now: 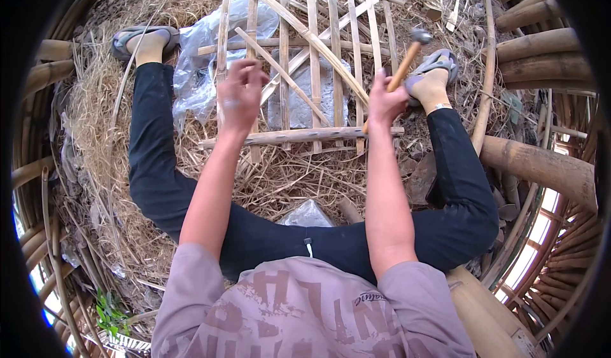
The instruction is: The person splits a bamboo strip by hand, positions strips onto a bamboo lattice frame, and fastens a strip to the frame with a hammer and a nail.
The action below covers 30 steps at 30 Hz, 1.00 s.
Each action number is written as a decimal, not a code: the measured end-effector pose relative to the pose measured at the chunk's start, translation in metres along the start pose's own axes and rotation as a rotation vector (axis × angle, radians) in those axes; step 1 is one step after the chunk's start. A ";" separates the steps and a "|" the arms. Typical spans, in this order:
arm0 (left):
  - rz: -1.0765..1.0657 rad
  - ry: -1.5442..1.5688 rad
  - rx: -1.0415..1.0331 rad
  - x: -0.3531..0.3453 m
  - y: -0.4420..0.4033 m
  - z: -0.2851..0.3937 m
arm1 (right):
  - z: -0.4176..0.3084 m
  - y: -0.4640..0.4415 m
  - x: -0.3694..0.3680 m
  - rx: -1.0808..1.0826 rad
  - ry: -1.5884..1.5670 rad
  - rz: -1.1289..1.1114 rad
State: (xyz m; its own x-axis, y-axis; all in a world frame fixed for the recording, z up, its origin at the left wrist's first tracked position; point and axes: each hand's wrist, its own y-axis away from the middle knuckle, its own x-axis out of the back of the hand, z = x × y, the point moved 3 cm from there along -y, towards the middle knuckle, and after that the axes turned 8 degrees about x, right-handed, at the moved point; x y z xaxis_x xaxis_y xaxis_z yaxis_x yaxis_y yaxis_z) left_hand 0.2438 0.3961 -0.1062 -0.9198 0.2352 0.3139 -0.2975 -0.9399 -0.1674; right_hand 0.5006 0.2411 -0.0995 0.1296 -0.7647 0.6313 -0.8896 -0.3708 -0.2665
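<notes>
My right hand (387, 100) is closed around the wooden handle of a hammer (401, 71), its metal head raised and pointing away from me at the upper right. Over the left side of a bamboo lattice (312, 135) hovers my left hand (240, 97), fingers curled together and slightly blurred; whatever they may pinch is too small to make out. The lattice lies flat between my feet, made of several upright slats across horizontal strips. A long diagonal strip (312, 36) crosses it, and a shorter loose-looking strip (280, 73) slants below that.
A grey block (309, 106) lies under the lattice. Clear plastic sheeting (196, 65) is crumpled at its left. Dry straw (102, 141) covers the ground. Thick bamboo poles (541, 164) stand at the right, and another wrapped block (307, 214) sits between my legs.
</notes>
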 end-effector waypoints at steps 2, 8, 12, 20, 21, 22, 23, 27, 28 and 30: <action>-0.033 -0.049 -0.074 -0.025 -0.003 -0.003 | 0.017 0.019 -0.010 0.050 0.028 -0.092; 0.024 -0.333 -0.511 -0.070 -0.040 0.002 | 0.017 0.061 -0.014 0.076 0.089 -0.326; -0.070 -0.454 -0.459 -0.079 -0.055 -0.012 | 0.014 0.076 -0.013 0.039 0.171 -0.420; -0.091 -0.390 -0.393 -0.079 -0.057 -0.033 | 0.017 0.079 -0.021 0.100 0.225 -0.512; -0.088 -0.389 -0.385 -0.079 -0.056 -0.033 | 0.018 0.080 -0.021 0.088 0.232 -0.529; -0.085 -0.388 -0.378 -0.079 -0.056 -0.034 | 0.018 0.079 -0.022 0.075 0.238 -0.545; -0.081 -0.388 -0.371 -0.079 -0.056 -0.035 | 0.018 0.078 -0.022 0.064 0.243 -0.561; -0.081 -0.364 -0.370 -0.079 -0.059 -0.040 | 0.015 0.075 -0.023 0.069 0.265 -0.593; -0.081 -0.376 -0.353 -0.078 -0.059 -0.040 | 0.012 0.075 -0.022 0.059 0.264 -0.599; -0.097 -0.377 -0.332 -0.078 -0.060 -0.039 | 0.011 0.074 -0.020 0.057 0.264 -0.601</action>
State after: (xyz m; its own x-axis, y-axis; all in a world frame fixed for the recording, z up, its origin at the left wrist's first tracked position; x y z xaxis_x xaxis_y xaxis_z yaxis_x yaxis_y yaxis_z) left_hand 0.3234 0.4432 -0.1567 -0.7459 0.1541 0.6480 -0.4983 -0.7746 -0.3894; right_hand 0.4365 0.2233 -0.1399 0.4784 -0.2637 0.8376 -0.6703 -0.7258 0.1544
